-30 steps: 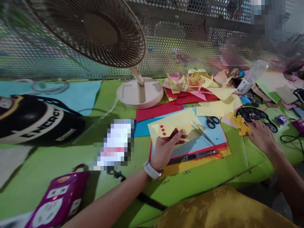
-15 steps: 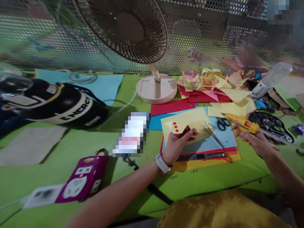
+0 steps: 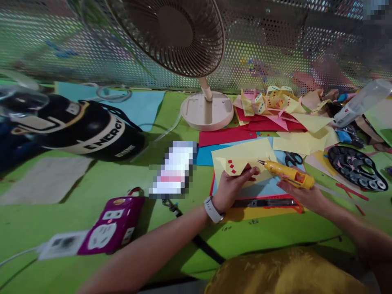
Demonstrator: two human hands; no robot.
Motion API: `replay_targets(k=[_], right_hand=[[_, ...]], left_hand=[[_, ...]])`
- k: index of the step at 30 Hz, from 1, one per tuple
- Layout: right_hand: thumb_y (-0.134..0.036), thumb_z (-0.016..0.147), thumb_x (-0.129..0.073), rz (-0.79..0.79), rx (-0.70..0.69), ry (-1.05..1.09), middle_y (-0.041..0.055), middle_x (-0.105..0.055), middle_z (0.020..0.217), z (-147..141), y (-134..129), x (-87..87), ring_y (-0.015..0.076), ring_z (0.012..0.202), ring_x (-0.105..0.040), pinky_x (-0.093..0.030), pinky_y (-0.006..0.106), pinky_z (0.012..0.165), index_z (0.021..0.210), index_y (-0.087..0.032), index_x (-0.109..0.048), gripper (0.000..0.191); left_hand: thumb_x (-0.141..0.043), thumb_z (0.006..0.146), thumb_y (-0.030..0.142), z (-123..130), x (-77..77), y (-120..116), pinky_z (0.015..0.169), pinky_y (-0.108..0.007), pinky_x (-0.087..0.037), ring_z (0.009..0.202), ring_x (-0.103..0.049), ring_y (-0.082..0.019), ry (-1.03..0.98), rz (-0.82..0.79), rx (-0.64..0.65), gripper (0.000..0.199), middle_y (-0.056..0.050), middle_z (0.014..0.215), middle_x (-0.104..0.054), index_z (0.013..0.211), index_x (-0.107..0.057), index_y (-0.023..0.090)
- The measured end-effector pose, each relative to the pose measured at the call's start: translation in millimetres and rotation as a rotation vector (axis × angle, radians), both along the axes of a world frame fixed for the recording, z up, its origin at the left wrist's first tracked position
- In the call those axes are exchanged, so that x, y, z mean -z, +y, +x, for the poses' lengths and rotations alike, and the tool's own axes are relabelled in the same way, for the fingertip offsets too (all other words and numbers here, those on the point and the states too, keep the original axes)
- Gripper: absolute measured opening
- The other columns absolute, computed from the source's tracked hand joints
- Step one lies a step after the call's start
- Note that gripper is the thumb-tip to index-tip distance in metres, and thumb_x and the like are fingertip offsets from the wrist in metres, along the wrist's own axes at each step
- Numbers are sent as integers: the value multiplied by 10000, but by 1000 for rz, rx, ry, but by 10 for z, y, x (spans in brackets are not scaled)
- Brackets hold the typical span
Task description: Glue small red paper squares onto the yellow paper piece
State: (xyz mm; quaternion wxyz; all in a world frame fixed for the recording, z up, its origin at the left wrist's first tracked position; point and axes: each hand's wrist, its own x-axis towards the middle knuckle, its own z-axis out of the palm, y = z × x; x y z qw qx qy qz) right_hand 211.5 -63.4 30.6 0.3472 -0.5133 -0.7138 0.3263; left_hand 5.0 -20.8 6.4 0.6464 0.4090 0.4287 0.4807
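My left hand, with a pale watch strap at the wrist, is closed on a small yellow paper piece marked with red diamonds. Under it lies a larger yellow sheet on light blue paper. In my right hand is a yellow glue gun, its metal nozzle pointing left, close to the left fingertips. Whether the nozzle touches the paper I cannot tell. Black-handled scissors rest just behind the glue gun. A utility knife lies in front of both hands.
A fan stands at the back, beside piled paper scraps. Further left are a black bottle, a phone and a purple power strip. A black palette-shaped tray and a clear bottle occupy the right.
My right hand has brought the glue gun left, from beside the black tray to over the yellow sheet near my left hand. The left hand keeps its hold. The view has shifted slightly.
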Motion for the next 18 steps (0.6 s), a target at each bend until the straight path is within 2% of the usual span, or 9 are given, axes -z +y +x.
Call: replay_targets(k=[2,6,13,18], right_hand=[[-446,862,-599,-58,53,27,-1,-608,716,-18,-14,-30,177,616,-577,-506,309,525,899,-284,-614,166],[-428,788,-682,-133,130,90,-27,-529,643,-26,-29,-72,150,551,-500,-433,289,489,733,-251,-544,231],[-381,793,-684,-103,122,78,-25,-527,657,-46,-26,-78,149,574,-492,-413,285,506,718,-241,-541,213],[-382,772,-704,-149,105,145,-27,-521,647,-63,-25,-98,148,565,-484,-416,280,494,722,-239,-539,224]], left_hand=[[-781,696,346,5,-6,-1,641,-324,-603,805,-720,-242,11,9,-8,267,-67,823,-748,841,-688,142],[-774,702,345,8,-16,-2,640,-326,-607,799,-720,-239,32,30,1,264,-76,838,-755,849,-696,140],[-773,706,337,10,-19,-13,634,-319,-610,786,-719,-232,38,27,0,251,-74,821,-752,845,-696,143],[-776,703,330,17,-30,-15,620,-311,-611,766,-720,-227,34,34,-4,249,-69,806,-750,829,-692,133]])
